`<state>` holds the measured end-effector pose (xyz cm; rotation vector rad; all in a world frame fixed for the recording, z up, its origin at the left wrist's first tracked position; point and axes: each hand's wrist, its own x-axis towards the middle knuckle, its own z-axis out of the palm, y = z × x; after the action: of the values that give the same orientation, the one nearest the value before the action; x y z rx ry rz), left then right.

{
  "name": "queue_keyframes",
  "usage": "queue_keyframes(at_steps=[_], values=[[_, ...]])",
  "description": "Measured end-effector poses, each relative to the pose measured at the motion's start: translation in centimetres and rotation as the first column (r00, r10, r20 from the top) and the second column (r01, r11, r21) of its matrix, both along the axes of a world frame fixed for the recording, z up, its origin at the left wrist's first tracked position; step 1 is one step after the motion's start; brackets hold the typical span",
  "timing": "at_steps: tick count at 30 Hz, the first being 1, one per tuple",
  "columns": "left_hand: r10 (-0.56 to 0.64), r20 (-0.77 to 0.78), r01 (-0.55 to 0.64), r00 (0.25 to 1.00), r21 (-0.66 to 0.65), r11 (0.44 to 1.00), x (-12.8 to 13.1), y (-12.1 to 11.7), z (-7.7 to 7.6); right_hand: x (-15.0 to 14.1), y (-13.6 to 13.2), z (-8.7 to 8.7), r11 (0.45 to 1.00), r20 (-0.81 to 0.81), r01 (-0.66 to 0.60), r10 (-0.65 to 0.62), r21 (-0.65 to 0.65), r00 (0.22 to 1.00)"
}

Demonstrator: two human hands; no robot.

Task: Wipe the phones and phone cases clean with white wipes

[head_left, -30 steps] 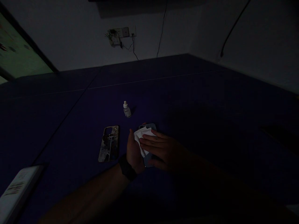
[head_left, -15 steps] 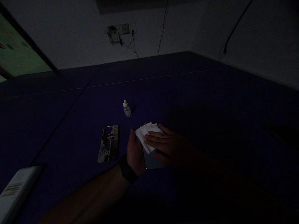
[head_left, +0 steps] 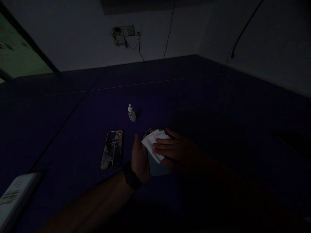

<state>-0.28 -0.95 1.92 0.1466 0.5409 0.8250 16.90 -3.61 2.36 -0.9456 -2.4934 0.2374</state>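
Note:
A phone lies flat on the dark blue table. My left hand, with a dark band at the wrist, grips the phone's left edge. My right hand lies over the phone with its fingers together, pressing a folded white cloth onto it. A phone case with a printed picture lies to the left of my left hand. A small dropper bottle stands upright just beyond the phone.
The room is very dim. A white box sits at the table's near left corner. A wall socket with cables hangs behind the table. A dark flat object lies at the right.
My right hand has slid the white cloth along the phone, first away from me and then slightly back. My left hand keeps its hold on the phone's edge.

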Motion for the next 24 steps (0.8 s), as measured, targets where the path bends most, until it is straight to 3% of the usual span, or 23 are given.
queue_keyframes(at_steps=[4, 11, 17, 24], values=[[0.046, -0.031, -0.047, 0.998, -0.023, 0.999, -0.1, 0.1, 0.0, -0.8, -0.3, 0.0, 0.997, 0.027, -0.079, 0.079, 0.002, 0.996], [0.012, 0.011, -0.012, 1.000, -0.010, 1.000, 0.0, 0.1, 0.3, -0.3, -0.1, -0.1, 0.999, 0.015, 0.039, -0.039, 0.008, 0.999], [0.060, -0.024, -0.061, 0.998, -0.058, 0.996, 0.0, 0.1, 0.5, -1.0, -0.5, -0.1, 0.998, 0.011, -0.064, 0.064, 0.023, 0.998], [0.012, 0.003, -0.012, 1.000, -0.034, 0.999, 0.1, 0.0, 0.7, -0.2, -0.2, 0.1, 0.999, 0.075, 0.043, -0.044, 0.018, 0.996]])
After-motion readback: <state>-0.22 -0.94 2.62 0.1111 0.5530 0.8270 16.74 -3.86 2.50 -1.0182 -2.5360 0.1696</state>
